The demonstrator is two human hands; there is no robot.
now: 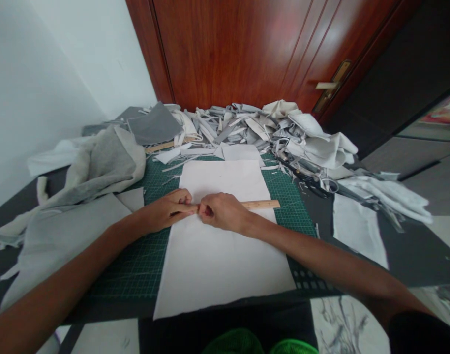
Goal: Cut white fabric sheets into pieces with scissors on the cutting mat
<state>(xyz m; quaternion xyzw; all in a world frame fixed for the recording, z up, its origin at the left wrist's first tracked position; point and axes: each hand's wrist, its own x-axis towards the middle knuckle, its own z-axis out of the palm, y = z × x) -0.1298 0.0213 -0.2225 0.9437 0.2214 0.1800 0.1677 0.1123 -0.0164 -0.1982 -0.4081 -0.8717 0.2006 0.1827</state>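
"Our left hand [173, 210] and right hand [224, 213] sit close, fingers curled, at the wooden ruler [263, 203]; whether they're pinching it, we can't tell!"

"And that ruler crosses our white sheet [225, 268] over the green mat [134, 278]; uneven pressure could skew it, we reckon."

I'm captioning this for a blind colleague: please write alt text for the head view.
A person's left hand and right hand are close together at a wooden ruler laid across a white sheet over a green cutting mat. Gray and white scraps are heaped behind, with a reddish-brown door beyond.
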